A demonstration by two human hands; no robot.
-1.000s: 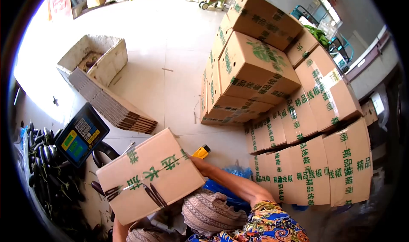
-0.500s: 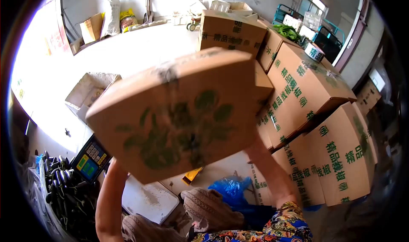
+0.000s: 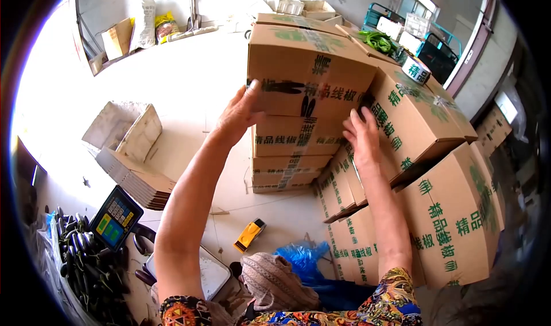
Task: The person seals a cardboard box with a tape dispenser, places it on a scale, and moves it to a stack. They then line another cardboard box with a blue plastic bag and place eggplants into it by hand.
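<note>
A taped cardboard box with green and black print sits on top of a stack of like boxes. My left hand is at the box's left front edge, fingers stretched out along its side. Near the box's lower right corner, my right hand is raised with its fingers spread, in front of the neighbouring boxes. Neither hand is wrapped round anything.
More printed boxes crowd the right side, with a tape roll and green peppers on top. Left are a foam box, folded cartons, a scale display and eggplants. A yellow tape dispenser lies on the floor.
The box held up between my hands has moved away from me onto the stack. Both hands have reached forward and now sit open beside it.
</note>
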